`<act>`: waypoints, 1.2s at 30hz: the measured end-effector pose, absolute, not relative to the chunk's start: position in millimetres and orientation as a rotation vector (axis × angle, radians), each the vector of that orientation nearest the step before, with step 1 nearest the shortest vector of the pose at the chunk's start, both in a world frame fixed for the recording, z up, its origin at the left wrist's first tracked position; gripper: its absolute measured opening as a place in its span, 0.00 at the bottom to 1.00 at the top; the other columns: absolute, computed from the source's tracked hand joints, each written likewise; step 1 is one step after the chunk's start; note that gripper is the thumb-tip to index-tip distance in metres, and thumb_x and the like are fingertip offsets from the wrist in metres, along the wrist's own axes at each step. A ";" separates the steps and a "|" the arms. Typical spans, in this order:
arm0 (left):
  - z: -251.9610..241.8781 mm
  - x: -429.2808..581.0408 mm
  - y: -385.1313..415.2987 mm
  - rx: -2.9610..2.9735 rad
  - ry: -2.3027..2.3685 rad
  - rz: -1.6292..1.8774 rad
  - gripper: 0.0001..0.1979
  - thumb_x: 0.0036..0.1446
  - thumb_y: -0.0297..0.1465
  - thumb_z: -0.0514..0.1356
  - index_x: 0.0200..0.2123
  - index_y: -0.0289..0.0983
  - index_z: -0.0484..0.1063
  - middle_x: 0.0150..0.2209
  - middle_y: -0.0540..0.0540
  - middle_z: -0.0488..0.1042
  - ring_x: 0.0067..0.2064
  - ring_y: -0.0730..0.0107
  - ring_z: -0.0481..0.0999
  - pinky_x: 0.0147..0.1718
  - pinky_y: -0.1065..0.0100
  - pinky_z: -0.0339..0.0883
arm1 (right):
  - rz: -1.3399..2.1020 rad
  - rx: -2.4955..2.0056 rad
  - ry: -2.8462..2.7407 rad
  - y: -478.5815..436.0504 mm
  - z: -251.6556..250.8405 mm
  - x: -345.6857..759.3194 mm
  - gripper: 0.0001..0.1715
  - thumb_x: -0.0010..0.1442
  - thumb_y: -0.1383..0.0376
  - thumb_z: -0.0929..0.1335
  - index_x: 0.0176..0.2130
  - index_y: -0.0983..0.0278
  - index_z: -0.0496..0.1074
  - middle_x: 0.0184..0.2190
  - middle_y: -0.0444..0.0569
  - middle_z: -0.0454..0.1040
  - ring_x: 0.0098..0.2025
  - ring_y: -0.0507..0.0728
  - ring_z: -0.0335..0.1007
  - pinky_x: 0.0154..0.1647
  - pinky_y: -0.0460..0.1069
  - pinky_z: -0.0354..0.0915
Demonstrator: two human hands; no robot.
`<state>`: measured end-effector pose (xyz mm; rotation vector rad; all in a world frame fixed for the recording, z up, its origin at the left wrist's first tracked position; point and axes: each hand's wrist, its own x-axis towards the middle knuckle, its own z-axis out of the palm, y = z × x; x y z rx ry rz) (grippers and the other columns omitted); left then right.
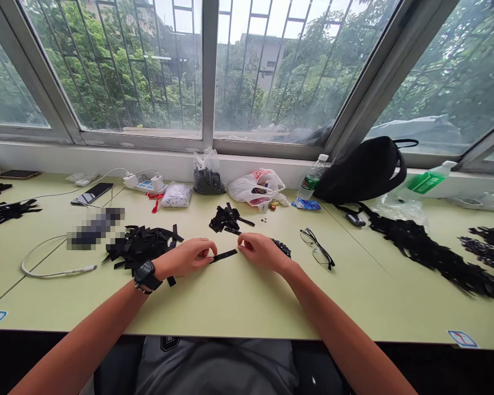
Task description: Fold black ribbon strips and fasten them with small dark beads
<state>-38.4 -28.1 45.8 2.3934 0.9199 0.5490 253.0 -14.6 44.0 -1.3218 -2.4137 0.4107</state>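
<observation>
A short black strip [224,255] stretches between my hands above the pale green table [239,307]. My left hand [185,258] pinches its left end, and my right hand [261,252] pinches its right end. A heap of similar black strips [142,247] lies just left of my left hand, and a smaller heap [226,218] lies ahead of the strip. A black wristwatch [147,275] circles my left wrist, and a dark beaded bracelet [282,248] shows at my right wrist.
Eyeglasses [316,248] lie right of my right hand. Long black bunches [432,258] cover the right side. Along the window stand a power strip [144,184], a bag of black pieces [209,178], a white plastic bag [257,187], a water bottle [312,176] and a black bag [360,170].
</observation>
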 end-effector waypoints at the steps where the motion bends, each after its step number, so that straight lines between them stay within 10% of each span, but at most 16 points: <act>1: 45.9 -38.3 -28.1 2.389 0.920 0.547 0.08 0.68 0.32 0.57 0.45 0.41 0.76 0.31 0.50 0.67 0.35 0.66 0.67 0.34 0.68 0.59 | 0.391 -1.344 -2.408 -13.5 44.7 254.7 0.06 0.64 0.68 0.66 0.39 0.60 0.74 0.28 0.41 0.70 0.30 0.53 0.63 0.33 0.46 0.54; 36: 47.4 -38.2 -29.9 2.373 0.957 0.533 0.10 0.69 0.35 0.57 0.47 0.40 0.77 0.32 0.50 0.68 0.34 0.67 0.67 0.34 0.68 0.60 | 0.021 -1.850 -2.397 6.1 46.9 295.8 0.09 0.69 0.72 0.63 0.44 0.60 0.69 0.43 0.50 0.78 0.40 0.57 0.71 0.33 0.49 0.50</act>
